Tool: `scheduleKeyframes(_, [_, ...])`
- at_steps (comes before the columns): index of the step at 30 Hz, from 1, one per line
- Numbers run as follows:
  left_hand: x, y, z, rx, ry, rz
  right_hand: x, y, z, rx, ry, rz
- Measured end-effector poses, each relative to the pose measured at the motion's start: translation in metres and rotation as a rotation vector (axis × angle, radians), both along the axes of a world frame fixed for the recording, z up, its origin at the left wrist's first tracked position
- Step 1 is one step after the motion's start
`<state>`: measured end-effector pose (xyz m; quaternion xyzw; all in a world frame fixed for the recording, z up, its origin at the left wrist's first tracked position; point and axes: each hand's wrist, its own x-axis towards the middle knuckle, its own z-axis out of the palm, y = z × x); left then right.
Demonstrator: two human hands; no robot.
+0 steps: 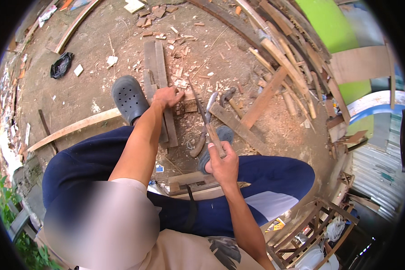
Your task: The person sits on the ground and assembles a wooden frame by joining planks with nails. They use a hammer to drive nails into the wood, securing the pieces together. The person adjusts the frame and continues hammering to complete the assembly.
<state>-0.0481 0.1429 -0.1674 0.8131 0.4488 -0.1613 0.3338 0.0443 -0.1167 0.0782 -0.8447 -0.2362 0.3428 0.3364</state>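
Note:
My right hand (pixel 223 166) is closed round the wooden handle of a machete (pixel 215 140), whose dark, narrow blade points forward and slightly left. Ahead and to the left, my left hand (pixel 165 96) grips the end of a short wooden block (pixel 190 105) lying across two long planks (pixel 160 67); some of its fingers are hidden. Beside the machete, on the ground, is a second blade (pixel 212 100) with a shiny tip, partly covered. A curved wooden handle (pixel 198 146) lies below it. A claw hammer (pixel 230 96) rests farther right.
My left foot in a grey clog (pixel 129 96) stands beside the planks; the other clog (pixel 223 132) is partly behind the machete. Wood chips (pixel 181 83) litter the ground. A loose board (pixel 238 128) lies right of the tools, and a timber pile (pixel 283 54) stands far right.

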Motion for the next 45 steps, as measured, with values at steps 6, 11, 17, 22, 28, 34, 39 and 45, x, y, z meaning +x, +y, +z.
scheduleKeyframes(6, [0.007, 0.001, 0.01, -0.072, 0.004, 0.036, -0.011, 0.008, 0.017, -0.099, -0.094, 0.035])
scheduleKeyframes(11, [0.005, 0.001, 0.003, -0.06, -0.005, 0.018, -0.022, 0.005, 0.011, -0.008, -0.176, 0.026])
scheduleKeyframes(17, [0.006, 0.011, -0.008, -0.166, 0.044, -0.008, -0.035, 0.005, 0.0, 0.111, -0.115, 0.108])
scheduleKeyframes(22, [0.011, 0.008, 0.016, -0.128, 0.125, -0.07, -0.034, -0.011, -0.019, 0.21, -0.103, 0.194])
scheduleKeyframes(28, [0.013, 0.004, 0.024, -0.015, 0.142, -0.131, -0.029, -0.018, -0.016, 0.235, -0.047, 0.18])
scheduleKeyframes(34, [0.015, 0.007, 0.012, -0.032, 0.161, -0.104, -0.025, -0.022, -0.006, 0.226, -0.044, 0.179])
scheduleKeyframes(39, [0.014, 0.005, 0.015, -0.029, 0.154, -0.099, -0.025, -0.032, 0.001, 0.21, -0.023, 0.173])
scheduleKeyframes(45, [0.003, 0.008, -0.016, 0.027, 0.063, -0.083, -0.023, -0.024, -0.002, 0.231, 0.0, 0.166])
